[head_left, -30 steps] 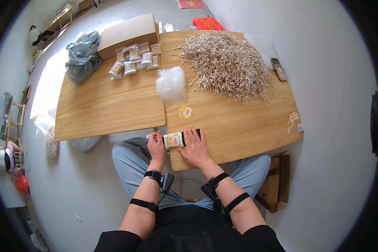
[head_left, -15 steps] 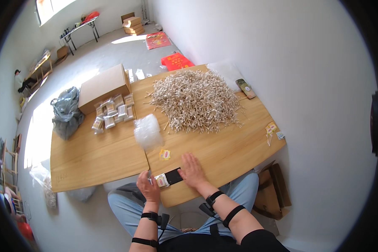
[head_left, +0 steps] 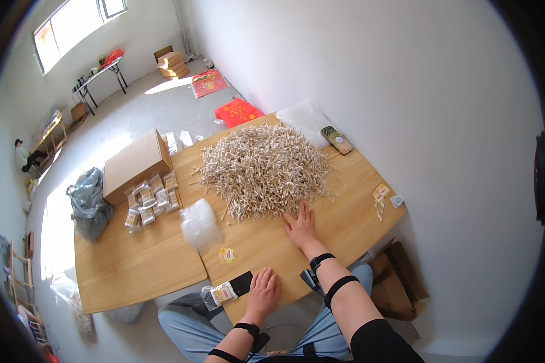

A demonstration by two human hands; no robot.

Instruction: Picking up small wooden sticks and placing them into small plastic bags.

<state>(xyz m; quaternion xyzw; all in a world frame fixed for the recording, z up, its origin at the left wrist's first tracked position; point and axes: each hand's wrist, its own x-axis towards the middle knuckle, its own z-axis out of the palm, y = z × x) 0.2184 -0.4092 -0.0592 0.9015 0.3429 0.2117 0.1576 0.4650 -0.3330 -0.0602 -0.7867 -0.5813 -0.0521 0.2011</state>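
A large heap of cotton swabs (head_left: 263, 171) covers the far middle of the table. At its near edge is my right hand (head_left: 301, 228), palm down, fingers spread, with the fingertips touching the nearest swabs. My left hand (head_left: 263, 296) lies flat at the table's near edge, its fingers stretched beside a flat black piece (head_left: 241, 282). Against the left end of that black piece rests a small clear packet of swabs (head_left: 224, 293) with a label, partly over the table edge. Farther off lies a little stack of yellow-and-white cards (head_left: 226, 255).
Clear plastic bags (head_left: 200, 224) lie left of the heap. Filled swab packets (head_left: 148, 206) are piled before a cardboard box (head_left: 137, 166), beside a grey plastic bag (head_left: 91, 206). A phone (head_left: 336, 140) is at the far right; loose cards (head_left: 381, 192) lie at the right edge.
My right hand has left the black piece and reached forward to the heap. My left hand has moved right, off the packet's left end to the black piece. The view has tilted up.
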